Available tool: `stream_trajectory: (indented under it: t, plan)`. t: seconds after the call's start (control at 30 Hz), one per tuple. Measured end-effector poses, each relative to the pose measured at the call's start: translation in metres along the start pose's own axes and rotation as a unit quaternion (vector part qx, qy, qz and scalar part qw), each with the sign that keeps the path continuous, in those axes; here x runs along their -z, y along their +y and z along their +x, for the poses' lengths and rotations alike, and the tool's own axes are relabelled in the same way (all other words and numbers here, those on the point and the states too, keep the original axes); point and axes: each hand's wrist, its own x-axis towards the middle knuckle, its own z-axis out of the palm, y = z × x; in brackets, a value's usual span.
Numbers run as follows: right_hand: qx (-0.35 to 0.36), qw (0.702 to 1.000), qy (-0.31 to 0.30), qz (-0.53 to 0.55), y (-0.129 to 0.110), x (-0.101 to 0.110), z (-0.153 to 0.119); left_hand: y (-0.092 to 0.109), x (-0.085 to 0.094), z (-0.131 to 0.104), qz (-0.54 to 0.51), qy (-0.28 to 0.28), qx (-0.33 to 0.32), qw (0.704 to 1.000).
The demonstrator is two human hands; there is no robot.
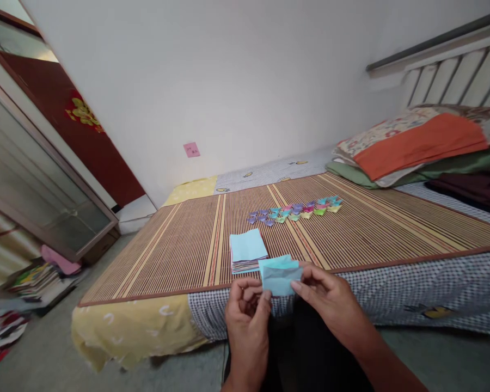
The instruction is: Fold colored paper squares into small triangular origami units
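Observation:
A light blue sheet of folded paper (pixel 281 279) is held up between my two hands, above the front edge of the bed. My left hand (pixel 249 310) pinches its lower left corner between thumb and fingers. At its right side, my right hand (pixel 326 291) grips the edge, with the thumb on the near face and the fingers behind. Just beyond the folded paper lies a stack of square paper (pixel 248 246), with a light blue sheet on top. Farther back, several small folded paper pieces (pixel 296 211) in purple, blue, pink, green and yellow stand in rows.
A striped bamboo mat (pixel 179 239) covers the bed, over yellow and checked sheets. Folded bedding (pixel 420 141) is piled at the right by a radiator (pixel 461 76). Books (pixel 36 280) sit low at the left beside a glazed door (pixel 57 179).

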Motion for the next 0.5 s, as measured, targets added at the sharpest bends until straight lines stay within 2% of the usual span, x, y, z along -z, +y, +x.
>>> stream_trajectory:
  t: [0.1, 0.23, 0.4, 0.5]
  plan:
    - [-0.004, 1.000, -0.005, -0.011, -0.0029, -0.0003, -0.0007, 0.0006, -0.0007, 0.0014, -0.027, -0.029, 0.034, 0.999]
    - [0.022, 0.996, -0.022, -0.084, -0.0058, 0.0017, -0.0024, 0.0016, 0.0023, 0.0070, -0.052, -0.085, 0.075, 0.992]
    - [0.018, 0.993, -0.052, -0.107, -0.0045, 0.0025, -0.0032, -0.0014, 0.0055, 0.0093, -0.025, -0.061, 0.071, 0.995]
    - [0.014, 0.994, -0.048, -0.097, -0.0035, 0.0000, -0.0036, -0.0023, 0.0050, 0.0073, -0.006, -0.074, 0.070, 0.995]
